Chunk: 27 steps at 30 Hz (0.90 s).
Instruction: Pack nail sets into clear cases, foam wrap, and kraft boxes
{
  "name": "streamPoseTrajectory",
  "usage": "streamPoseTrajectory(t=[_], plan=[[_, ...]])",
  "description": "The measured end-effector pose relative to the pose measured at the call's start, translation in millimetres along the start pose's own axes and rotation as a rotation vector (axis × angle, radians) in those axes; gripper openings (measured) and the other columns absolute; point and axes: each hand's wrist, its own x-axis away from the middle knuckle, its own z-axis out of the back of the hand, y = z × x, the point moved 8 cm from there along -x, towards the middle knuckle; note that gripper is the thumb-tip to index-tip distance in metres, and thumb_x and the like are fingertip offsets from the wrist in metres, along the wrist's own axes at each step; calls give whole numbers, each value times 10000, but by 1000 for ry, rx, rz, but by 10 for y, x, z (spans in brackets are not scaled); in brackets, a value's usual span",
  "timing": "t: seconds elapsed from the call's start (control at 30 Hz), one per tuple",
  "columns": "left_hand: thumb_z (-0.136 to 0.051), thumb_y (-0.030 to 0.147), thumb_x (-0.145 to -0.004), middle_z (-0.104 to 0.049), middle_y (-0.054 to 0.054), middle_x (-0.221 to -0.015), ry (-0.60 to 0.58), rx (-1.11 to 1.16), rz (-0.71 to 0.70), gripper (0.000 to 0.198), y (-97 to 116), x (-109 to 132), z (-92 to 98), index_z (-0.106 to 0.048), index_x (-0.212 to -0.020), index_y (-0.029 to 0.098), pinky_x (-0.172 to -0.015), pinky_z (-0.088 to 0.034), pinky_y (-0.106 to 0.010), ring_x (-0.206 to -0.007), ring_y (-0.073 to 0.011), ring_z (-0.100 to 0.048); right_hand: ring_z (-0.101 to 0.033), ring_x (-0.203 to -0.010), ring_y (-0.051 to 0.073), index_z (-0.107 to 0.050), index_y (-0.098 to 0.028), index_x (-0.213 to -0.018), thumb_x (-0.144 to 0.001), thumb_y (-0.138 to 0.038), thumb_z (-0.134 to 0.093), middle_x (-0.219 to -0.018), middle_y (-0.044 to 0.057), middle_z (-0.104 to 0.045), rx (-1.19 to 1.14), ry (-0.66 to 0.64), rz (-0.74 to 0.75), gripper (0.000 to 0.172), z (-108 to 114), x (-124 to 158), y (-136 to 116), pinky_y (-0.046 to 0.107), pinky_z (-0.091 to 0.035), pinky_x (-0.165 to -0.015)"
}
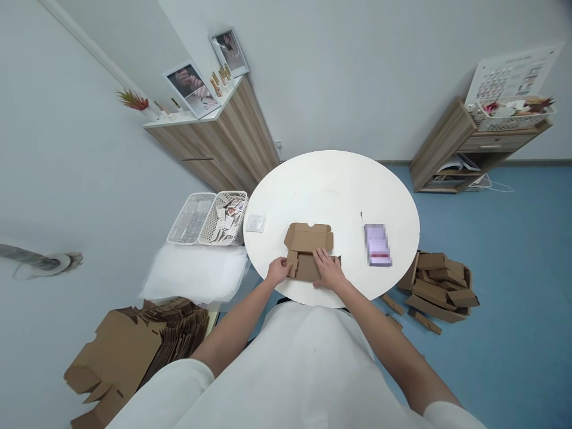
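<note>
A brown cardboard mailer box lies partly folded near the front edge of the round white table. Its lid flap points away from me, flat and unfolded. At the box's left side, my left hand has its fingers closed on the side flap. My right hand rests over the right side of the box, fingers stretched out and touching the cardboard. The hand hides part of the right flap. To the right lies a purple rectangular item, its details blurred.
A small clear packet lies at the table's left edge. Beside it stand a white basket of printed slips and a clear-looking bin. Flat cardboard blanks are stacked lower left. Folded boxes pile up on the floor at right.
</note>
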Motion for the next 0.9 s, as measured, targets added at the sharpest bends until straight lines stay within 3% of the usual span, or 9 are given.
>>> streamPoseTrajectory(t=[0.13, 0.4, 0.53, 0.63, 0.7, 0.9], plan=[[-522, 172, -730, -602, -29, -717, -37, -192, 29, 20, -55, -2, -28, -534, -746, 178, -568, -373, -233, -668, -156, -548, -3, -1334, 284, -3, -204, -1386, -520, -445, -710, -1465, 107, -47, 38, -63, 66, 1143, -23, 63, -56, 528, -130, -1007], [-502, 189, -721, -597, -58, -781, -23, -368, 27, 161, -71, -20, -82, -504, -881, 179, -604, -379, -274, -765, -210, -566, -6, -1336, 264, -4, -189, -1387, -550, -375, -716, -1463, 116, -42, 71, -92, 54, 1114, -19, 99, -85, 518, -138, -1009], [-519, 372, -750, -577, -75, -940, -43, -246, -99, 531, -17, 84, -43, -348, -1202, 153, -693, -419, -296, -796, -189, -573, -15, -1335, 278, -4, -206, -1387, -549, -374, -723, -1463, 119, -49, 80, -87, 64, 1116, -28, 77, -60, 524, -139, -1004], [-634, 521, -613, -474, -115, -1158, -128, -219, -268, 960, 99, 182, -38, -118, -1352, 188, -773, -423, -329, -929, -223, -544, -20, -1334, 284, -2, -205, -1387, -531, -362, -735, -1461, 120, -59, 90, -80, 76, 1138, -28, 52, -38, 521, -146, -1002], [-708, 540, -495, -438, -123, -1192, -206, -280, -332, 1137, 154, 209, -74, -61, -1374, 221, -801, -413, -360, -1015, -277, -502, -27, -1333, 286, -6, -200, -1387, -518, -355, -743, -1459, 121, -74, 94, -75, 83, 1150, -18, 37, -36, 517, -149, -1002], [-749, 524, -429, -426, -122, -1169, -291, -370, -286, 1191, 162, 114, -163, -84, -1378, 244, -802, -407, -370, -1039, -318, -488, -6, -1335, 294, -77, -219, -1383, -522, -418, -729, -1461, 118, -73, 23, 1, 102, 1098, 127, 119, -46, 513, -88, -1019]])
